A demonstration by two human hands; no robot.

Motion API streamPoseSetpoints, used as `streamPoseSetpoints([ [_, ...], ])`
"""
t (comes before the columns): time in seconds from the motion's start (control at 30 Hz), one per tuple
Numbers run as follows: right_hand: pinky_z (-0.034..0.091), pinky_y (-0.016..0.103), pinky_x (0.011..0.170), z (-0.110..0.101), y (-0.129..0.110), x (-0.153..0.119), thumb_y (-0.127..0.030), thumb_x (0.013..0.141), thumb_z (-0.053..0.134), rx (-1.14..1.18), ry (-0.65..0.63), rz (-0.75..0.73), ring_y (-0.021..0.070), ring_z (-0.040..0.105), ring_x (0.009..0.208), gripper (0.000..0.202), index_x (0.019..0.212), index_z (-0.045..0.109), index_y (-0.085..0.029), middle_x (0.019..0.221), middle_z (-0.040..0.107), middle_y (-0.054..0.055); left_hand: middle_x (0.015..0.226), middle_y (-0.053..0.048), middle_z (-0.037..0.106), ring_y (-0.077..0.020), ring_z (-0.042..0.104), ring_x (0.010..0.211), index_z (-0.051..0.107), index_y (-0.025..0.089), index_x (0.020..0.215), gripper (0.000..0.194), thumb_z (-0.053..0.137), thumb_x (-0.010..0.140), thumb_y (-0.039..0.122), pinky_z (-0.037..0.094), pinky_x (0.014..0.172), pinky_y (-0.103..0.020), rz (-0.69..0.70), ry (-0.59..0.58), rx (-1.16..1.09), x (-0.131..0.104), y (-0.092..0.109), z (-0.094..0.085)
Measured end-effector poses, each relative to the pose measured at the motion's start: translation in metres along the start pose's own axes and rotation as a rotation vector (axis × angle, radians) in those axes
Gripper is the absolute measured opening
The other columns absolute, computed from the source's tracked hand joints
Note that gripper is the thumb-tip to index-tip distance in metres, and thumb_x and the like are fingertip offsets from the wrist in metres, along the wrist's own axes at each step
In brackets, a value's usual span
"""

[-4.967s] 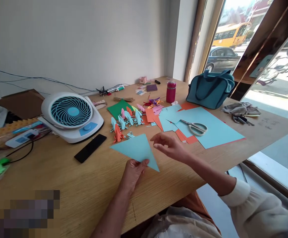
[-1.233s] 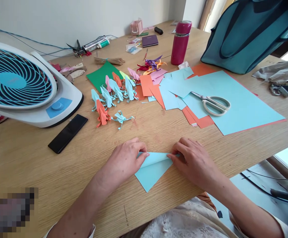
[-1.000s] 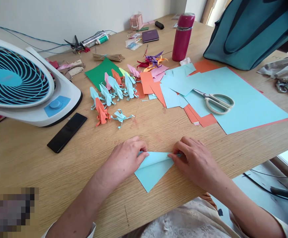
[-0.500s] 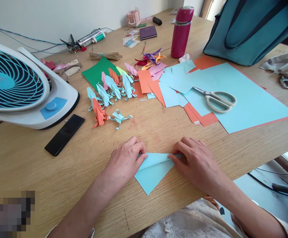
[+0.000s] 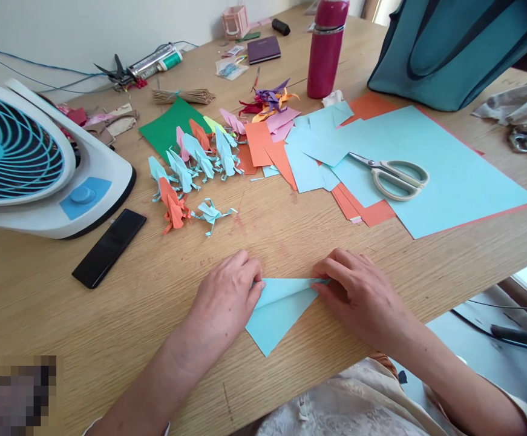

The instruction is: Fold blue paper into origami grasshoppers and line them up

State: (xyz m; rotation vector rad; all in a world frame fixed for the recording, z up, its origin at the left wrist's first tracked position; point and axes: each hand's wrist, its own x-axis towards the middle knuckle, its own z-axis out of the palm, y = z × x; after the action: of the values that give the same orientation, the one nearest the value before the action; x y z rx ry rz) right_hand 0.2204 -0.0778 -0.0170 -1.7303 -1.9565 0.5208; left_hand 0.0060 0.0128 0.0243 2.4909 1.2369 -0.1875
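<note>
A light blue sheet of paper [image 5: 274, 318] lies on the wooden table in front of me, folded so that a flap runs along its far edge and one corner points toward me. My left hand [image 5: 229, 297] pinches the left end of that folded edge between thumb and fingers. At the other end, my right hand [image 5: 356, 290] grips the fold in the same way. Beyond my hands stands a small light blue origami figure [image 5: 211, 212], beside an orange origami figure [image 5: 172, 203] and several more blue ones. The fingertips partly hide both ends of the fold.
Scissors [image 5: 397, 175] rest on large blue sheets [image 5: 454, 163] to the right, near orange paper pieces [image 5: 258, 144]. A fan [image 5: 104, 212] and a black phone [image 5: 109, 248] are on the left. Farther back are a magenta bottle [image 5: 325, 60] and a teal bag [image 5: 449, 60].
The camera view has shifted slightly, so table objects appear a little farther left and higher. Both hands still hold the folded paper; the right fingertips have slid slightly along the far edge.
</note>
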Motion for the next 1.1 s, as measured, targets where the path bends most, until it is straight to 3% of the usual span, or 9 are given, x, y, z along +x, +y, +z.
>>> streamPoseSetpoints([
  [0.2, 0.039, 0.034, 0.071, 0.004, 0.002, -0.013, -0.008, 0.095, 0.051, -0.092, 0.153, -0.251, 0.0174, 0.052, 0.078, 0.021, 0.111, 0.062, -0.017, 0.091, 0.059, 0.007, 0.086, 0.001, 0.056, -0.0171, 0.057, 0.082, 0.056, 0.020, 0.078, 0.013, 0.055, 0.090, 0.014, 0.039, 0.070, -0.031, -0.021, -0.013, -0.051, 0.000, -0.003, 0.000],
  [0.33, 0.039, 0.035, 0.067, 0.010, 0.000, -0.027, -0.006, 0.093, 0.054, -0.181, 0.129, -0.395, 0.0184, 0.048, 0.074, 0.037, 0.129, 0.056, -0.008, 0.086, 0.060, 0.008, 0.085, 0.001, 0.056, -0.0167, 0.056, 0.081, 0.056, 0.020, 0.078, 0.013, 0.055, 0.089, 0.013, 0.038, 0.069, -0.030, -0.010, -0.011, -0.072, 0.000, -0.004, -0.001],
  [0.53, 0.041, 0.037, 0.067, 0.019, -0.003, -0.038, -0.010, 0.092, 0.056, -0.286, 0.107, -0.352, 0.0217, 0.049, 0.078, 0.044, 0.135, 0.053, -0.002, 0.088, 0.061, 0.011, 0.087, 0.001, 0.057, -0.0166, 0.056, 0.083, 0.057, 0.020, 0.079, 0.013, 0.053, 0.090, 0.014, 0.039, 0.071, -0.031, -0.006, -0.021, -0.122, 0.002, -0.007, -0.001],
  [1.1, 0.046, 0.037, 0.066, 0.014, -0.006, -0.037, -0.006, 0.089, 0.061, -0.171, 0.190, -0.242, 0.0208, 0.053, 0.079, 0.040, 0.129, 0.056, 0.001, 0.091, 0.061, 0.014, 0.086, 0.000, 0.054, -0.0168, 0.056, 0.079, 0.055, 0.021, 0.079, 0.013, 0.050, 0.091, 0.019, 0.039, 0.070, -0.032, 0.036, -0.014, -0.146, 0.001, -0.016, 0.004],
])
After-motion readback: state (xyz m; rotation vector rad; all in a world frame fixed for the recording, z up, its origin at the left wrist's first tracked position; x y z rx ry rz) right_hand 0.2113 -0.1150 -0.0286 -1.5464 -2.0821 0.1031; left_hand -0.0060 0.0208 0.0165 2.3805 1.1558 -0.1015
